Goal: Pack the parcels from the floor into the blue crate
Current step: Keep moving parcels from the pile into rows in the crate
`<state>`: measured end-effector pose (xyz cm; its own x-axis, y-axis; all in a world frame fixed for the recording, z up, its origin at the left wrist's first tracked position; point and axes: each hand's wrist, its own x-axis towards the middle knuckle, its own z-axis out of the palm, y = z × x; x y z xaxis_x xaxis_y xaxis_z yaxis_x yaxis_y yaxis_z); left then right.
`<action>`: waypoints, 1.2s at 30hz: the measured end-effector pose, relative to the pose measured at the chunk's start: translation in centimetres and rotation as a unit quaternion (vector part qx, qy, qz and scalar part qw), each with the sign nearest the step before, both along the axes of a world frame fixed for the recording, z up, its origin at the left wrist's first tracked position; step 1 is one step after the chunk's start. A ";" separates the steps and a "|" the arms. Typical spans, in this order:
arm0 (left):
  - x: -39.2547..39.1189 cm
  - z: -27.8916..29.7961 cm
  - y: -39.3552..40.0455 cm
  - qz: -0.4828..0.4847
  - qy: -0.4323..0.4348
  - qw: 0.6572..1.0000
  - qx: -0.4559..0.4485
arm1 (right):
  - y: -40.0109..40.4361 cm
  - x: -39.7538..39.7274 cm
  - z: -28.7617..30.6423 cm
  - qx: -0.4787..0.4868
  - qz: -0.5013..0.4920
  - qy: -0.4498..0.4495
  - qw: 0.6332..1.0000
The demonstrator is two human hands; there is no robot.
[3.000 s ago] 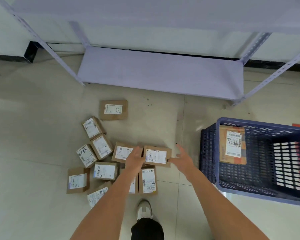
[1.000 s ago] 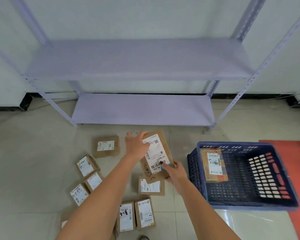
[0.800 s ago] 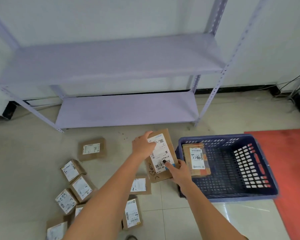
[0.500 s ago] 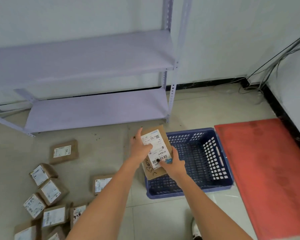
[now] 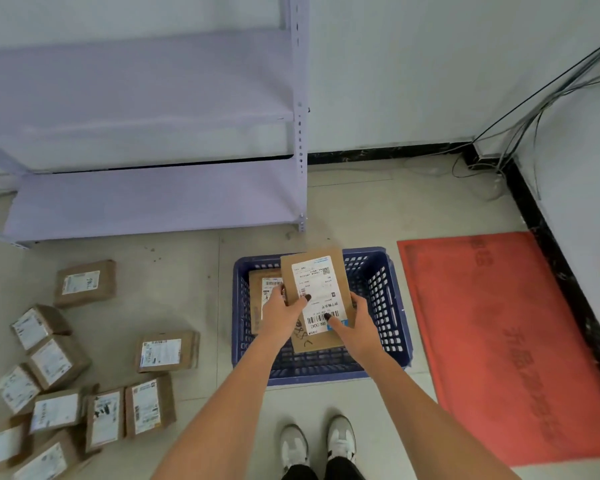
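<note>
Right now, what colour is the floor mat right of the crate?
Red, with faint embossed characters. The mat shows only in the head view, beside the blue crate.

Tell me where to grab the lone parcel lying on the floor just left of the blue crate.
Probably by its two long side edges, coming down from above. The lone parcel lies flat, label up, apart from the other boxes, so both edges look free.
</note>
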<state>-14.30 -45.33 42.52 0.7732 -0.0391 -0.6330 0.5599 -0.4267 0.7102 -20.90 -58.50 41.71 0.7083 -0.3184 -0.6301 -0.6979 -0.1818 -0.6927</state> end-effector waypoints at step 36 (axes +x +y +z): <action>4.1 -38.7 -7.6 -0.056 -0.038 0.968 0.241 | -1.9 7.8 -39.7 0.006 0.000 0.114 0.993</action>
